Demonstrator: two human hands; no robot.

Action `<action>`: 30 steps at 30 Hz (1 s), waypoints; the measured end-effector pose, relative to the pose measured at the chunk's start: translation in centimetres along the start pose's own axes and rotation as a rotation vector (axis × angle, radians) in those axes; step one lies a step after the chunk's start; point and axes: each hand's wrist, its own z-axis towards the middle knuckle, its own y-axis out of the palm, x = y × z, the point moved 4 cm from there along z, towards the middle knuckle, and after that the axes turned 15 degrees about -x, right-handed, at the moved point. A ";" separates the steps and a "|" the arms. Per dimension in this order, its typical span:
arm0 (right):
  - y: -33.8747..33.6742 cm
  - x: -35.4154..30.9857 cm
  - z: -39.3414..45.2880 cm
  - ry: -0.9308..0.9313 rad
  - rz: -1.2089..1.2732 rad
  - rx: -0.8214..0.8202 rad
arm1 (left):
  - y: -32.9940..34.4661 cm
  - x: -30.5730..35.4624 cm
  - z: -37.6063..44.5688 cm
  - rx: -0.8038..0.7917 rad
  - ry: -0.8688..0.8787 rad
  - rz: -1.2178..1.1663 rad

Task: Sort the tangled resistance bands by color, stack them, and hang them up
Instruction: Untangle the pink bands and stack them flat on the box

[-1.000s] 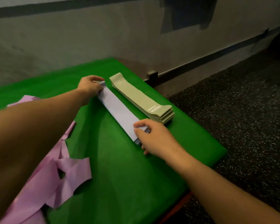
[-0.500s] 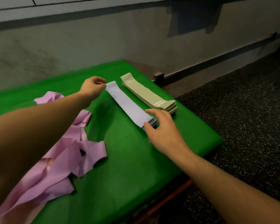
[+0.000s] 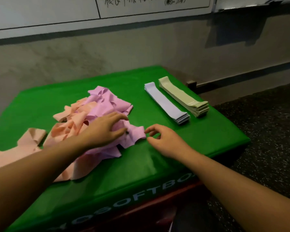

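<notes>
Resistance bands lie in three groups on the green box top (image 3: 84, 173), the landmark for all that follows. Largest is the tangled heap at the box top's left and middle: pink bands (image 3: 107, 104) piled over and among peach bands (image 3: 70, 129), with one peach band (image 3: 33, 137) lying flattened near the left edge, just beside the heap. Toward the far right corner of the box top sit two neat stacks, side by side and almost touching: the olive stack (image 3: 182, 97) nearer the right edge, and the lavender stack (image 3: 166, 102) on its heap side.

On the heap's near side the left hand (image 3: 105, 129) rests on the pink bands, fingers spread and fairly straight, pressing down and not curled round anything. Just right of it, over the bare green surface, the right hand (image 3: 164, 141) hovers with loosely curled fingers, thumb and forefinger narrowly apart at the edge of a pink band's end; whether they touch it I cannot tell.
</notes>
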 end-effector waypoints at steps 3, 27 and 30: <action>1.7 -0.9 1.3 0.013 -0.104 0.004 | 1.2 -0.8 -2.3 0.003 -0.033 0.144; 0.6 0.4 1.4 0.086 0.757 0.313 | 4.9 -3.5 -6.1 0.233 -0.006 0.147; 1.0 -0.8 1.3 0.156 1.046 0.254 | 5.0 -3.4 -6.1 0.233 -0.008 0.238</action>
